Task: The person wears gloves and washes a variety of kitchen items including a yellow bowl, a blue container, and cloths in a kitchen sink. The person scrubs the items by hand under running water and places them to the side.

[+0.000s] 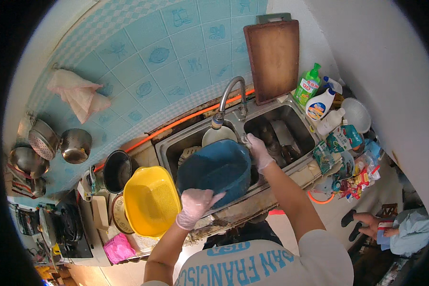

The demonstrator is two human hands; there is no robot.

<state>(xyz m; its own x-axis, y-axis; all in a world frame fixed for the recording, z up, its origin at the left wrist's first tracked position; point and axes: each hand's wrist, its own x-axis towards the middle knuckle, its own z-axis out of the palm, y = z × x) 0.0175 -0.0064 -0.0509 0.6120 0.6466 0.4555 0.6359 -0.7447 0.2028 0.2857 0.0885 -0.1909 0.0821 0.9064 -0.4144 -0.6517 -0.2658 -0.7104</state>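
A deep blue plastic basin (214, 171) is tilted over the left bowl of the steel double sink (164, 148). My left hand (196, 205), in a clear disposable glove, grips its near left rim, with the thumb pointing right. At the basin's right side is my right hand (260, 152), gloved the same way. Its fingers close on a small greyish thing (245, 139), perhaps a scrubber, which they partly hide. The curved faucet (232, 89) hangs above the basin's far side. Behind the basin, a pale bowl (220, 135) shows under the spout.
Left of the sink stand a yellow colander basin (152, 202) and a dark pot (118, 171). Dark items lie in the right bowl (304, 139). A wooden cutting board (273, 60) leans by detergent bottles (307, 85). Another person (411, 228) sits at the far right.
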